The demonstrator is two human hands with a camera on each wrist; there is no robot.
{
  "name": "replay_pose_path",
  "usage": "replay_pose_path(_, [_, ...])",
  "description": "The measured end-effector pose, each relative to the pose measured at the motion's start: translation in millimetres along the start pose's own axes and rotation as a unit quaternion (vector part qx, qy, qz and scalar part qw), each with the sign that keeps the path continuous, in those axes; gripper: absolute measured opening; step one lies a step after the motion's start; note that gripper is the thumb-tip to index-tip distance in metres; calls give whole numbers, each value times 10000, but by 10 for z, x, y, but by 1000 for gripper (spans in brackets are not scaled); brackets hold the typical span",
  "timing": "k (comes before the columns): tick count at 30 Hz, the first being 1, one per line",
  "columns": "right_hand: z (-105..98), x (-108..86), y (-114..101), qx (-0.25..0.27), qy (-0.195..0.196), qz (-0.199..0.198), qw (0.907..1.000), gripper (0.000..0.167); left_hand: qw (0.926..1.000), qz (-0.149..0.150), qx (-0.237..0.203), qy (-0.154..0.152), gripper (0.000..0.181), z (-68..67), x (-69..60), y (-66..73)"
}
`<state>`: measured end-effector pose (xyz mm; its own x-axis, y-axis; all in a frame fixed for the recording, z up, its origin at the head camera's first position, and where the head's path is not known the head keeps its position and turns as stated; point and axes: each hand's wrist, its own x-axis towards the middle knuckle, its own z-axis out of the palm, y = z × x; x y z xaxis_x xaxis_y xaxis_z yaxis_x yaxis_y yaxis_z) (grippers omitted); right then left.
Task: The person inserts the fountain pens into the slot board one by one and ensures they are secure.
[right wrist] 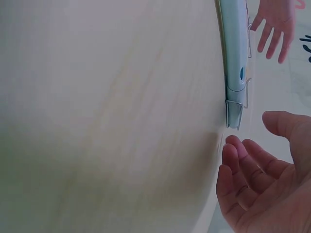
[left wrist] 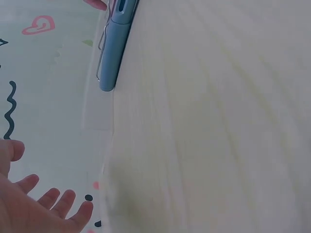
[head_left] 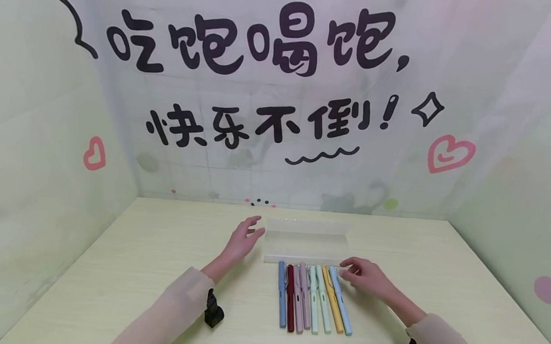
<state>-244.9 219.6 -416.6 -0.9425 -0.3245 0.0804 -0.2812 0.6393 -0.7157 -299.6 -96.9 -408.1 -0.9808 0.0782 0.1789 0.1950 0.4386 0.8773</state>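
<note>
Several capped pens with metal clips lie side by side in front of a clear plastic box (head_left: 306,246). From left, they run from a blue pen (head_left: 282,297) and a dark red pen (head_left: 290,302) through mauve, mint and yellow to a light blue pen (head_left: 342,305). My left hand (head_left: 244,240) hovers by the box's left side, fingers spread and holding nothing. Near the box's front right corner is my right hand (head_left: 368,278), its fingers loosely bent beside the light blue pen's cap end. The right wrist view shows a small gap between that pen (right wrist: 235,58) and the fingers.
A pale wood-grain table (head_left: 168,254) lies under everything. Behind it stands a printed backdrop (head_left: 256,181) with black lettering, and similar panels close off both sides. Black wrist cameras (head_left: 213,311) are strapped over the light sleeves.
</note>
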Motion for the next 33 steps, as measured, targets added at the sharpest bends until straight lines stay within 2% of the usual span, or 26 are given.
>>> replay_pose_path(5, [44, 35, -24, -45, 5, 80, 10000, 27, 9997, -181, -74, 118, 40, 21, 69, 32])
replay_pose_path(12, [86, 67, -72, -383, 111, 254, 9989, 23, 9992, -150, -273, 241, 35, 80, 168, 35])
replay_pose_path(27, [142, 110, -110, -609, 59, 524, 9968, 19, 9982, -324, -345, 364, 32, 158, 303, 27])
replay_pose_path(32, [162, 119, -118, -740, 108, 478, 9961, 16, 9978, -216, -500, 376, 32, 183, 314, 4])
replay_pose_path(33, [166, 119, -123, -753, 121, 465, 9960, 15, 9979, -104, -492, 409, 33, 186, 314, -2])
